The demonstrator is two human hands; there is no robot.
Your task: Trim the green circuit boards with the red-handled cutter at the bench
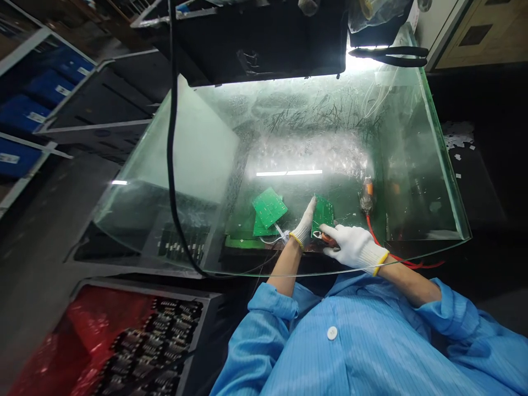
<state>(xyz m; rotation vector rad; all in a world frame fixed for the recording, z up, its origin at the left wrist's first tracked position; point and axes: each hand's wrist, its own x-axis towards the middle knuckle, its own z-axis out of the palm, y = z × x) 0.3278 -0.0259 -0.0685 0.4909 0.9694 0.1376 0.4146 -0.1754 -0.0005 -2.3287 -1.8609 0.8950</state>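
Note:
In the head view, my left hand (305,225), in a white glove with a yellow cuff, grips a green circuit board (324,212) along its left edge. The board is tilted up, with thin leads sticking out of it. My right hand (357,245), gloved the same way, is closed around a small hand tool with orange-red handles (328,238) at the board's lower edge. The palm hides most of that tool, so its exact kind does not show. Left of my hands, more green circuit boards (270,207) lie overlapping, with a white cable beside them.
A glass enclosure (447,165) surrounds the work surface. An orange-banded tool (367,195) on a red cord lies at right. Black pliers (390,55) rest on top. A black cable (171,137) hangs at left. A crate (206,313) of dark circuit boards stands lower left.

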